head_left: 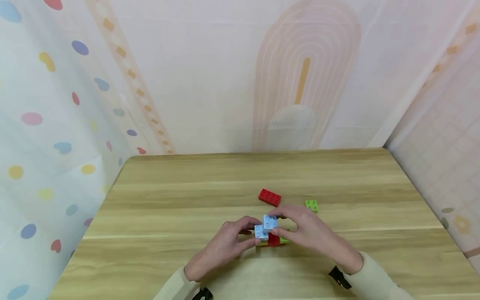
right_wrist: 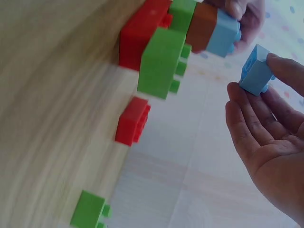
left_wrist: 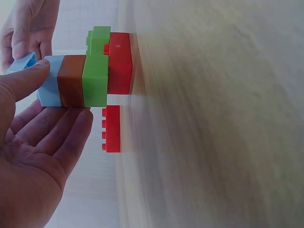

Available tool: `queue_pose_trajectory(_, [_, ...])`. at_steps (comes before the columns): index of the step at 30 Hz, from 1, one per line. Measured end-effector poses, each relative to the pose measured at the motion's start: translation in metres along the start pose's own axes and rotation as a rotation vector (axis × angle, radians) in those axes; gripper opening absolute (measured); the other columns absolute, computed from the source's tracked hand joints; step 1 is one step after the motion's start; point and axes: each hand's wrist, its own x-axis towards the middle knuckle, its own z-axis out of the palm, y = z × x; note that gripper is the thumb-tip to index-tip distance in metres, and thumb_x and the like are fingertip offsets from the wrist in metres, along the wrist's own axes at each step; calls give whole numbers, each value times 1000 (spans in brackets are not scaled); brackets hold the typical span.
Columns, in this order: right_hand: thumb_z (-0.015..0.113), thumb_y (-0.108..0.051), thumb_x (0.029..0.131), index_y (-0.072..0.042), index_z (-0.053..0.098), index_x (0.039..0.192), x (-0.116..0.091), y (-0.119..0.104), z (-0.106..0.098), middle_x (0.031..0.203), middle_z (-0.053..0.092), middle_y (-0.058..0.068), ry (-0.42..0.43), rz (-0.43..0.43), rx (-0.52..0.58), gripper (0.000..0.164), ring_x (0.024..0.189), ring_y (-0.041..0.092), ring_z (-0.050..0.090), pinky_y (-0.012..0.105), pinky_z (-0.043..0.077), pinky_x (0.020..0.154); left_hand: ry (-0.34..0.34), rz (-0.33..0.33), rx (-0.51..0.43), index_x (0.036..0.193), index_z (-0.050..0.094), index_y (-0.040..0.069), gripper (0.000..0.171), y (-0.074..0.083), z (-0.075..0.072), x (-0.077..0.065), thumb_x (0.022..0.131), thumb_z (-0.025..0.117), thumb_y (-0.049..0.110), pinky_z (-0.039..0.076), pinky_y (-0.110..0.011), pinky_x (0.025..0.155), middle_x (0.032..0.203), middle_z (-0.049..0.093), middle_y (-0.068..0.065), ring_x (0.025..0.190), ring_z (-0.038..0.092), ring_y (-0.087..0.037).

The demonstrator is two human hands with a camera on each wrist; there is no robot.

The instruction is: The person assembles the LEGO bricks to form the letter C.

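Observation:
On the table stands a built stack: a red brick (left_wrist: 122,66) at the base, with a green brick (left_wrist: 96,80), a brown brick (left_wrist: 71,80) and a light blue brick (left_wrist: 53,92) piled on one end. A second green brick (right_wrist: 160,61) sits on the base's other end. My left hand (head_left: 228,239) holds the pile's light blue top between thumb and fingers. With thumb and fingertips, my right hand (head_left: 309,227) pinches another light blue brick (right_wrist: 256,73) above the stack. A gap between the two light blue bricks shows in the right wrist view.
Behind the stack, a loose red brick (head_left: 270,197) lies on the wooden table (head_left: 180,196). A small green brick (head_left: 311,206) lies to its right, beyond the right hand. A patterned cloth (head_left: 195,83) hangs along the table's far edge.

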Motion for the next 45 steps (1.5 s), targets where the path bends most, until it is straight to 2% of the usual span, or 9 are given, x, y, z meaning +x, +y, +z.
queue_pose_trajectory(5, [81,-15,91,-12,72,122,2,-1,9,118,73,-3,-17,-44,39,33,107,13,69,36,59,92,6,-3,1,125,63,5,31,0,-1,-1,97,74,13,58,-32,94,121,74,-13,108,72,-24])
queue_pose_trajectory(16, [81,-15,92,-11,74,121,2,0,20,118,73,-2,-22,-136,13,31,107,13,69,34,61,85,-3,-14,-40,125,62,5,32,0,1,-2,96,75,11,56,-27,94,121,74,-12,110,72,-24])
queue_pose_trajectory(23, [79,-17,94,-14,74,121,5,-2,18,119,71,-4,-65,-109,-20,28,108,11,68,31,58,89,-6,-4,-34,125,62,5,32,-1,2,-3,96,75,11,57,-29,94,120,74,-12,110,72,-24])
queue_pose_trajectory(30, [77,-15,95,-13,74,120,5,-3,15,118,71,-3,-98,-92,-15,25,106,11,68,29,58,89,-17,11,-51,125,60,2,32,-1,2,-4,98,73,11,57,-33,96,122,73,-16,114,70,-30])
queue_pose_trajectory(37, [76,-20,97,-13,75,117,6,-2,14,116,70,-5,-129,-66,-7,21,103,8,67,32,60,86,-38,6,-88,126,58,4,32,-2,1,-4,99,72,11,54,-30,99,124,73,-13,117,68,-26])
queue_pose_trajectory(45, [77,-20,95,-14,76,116,6,-3,12,116,70,-8,-152,-30,8,22,103,5,66,32,60,85,-54,38,-93,124,58,7,26,-5,-1,-5,102,68,17,53,-29,101,123,73,-9,118,68,-22])
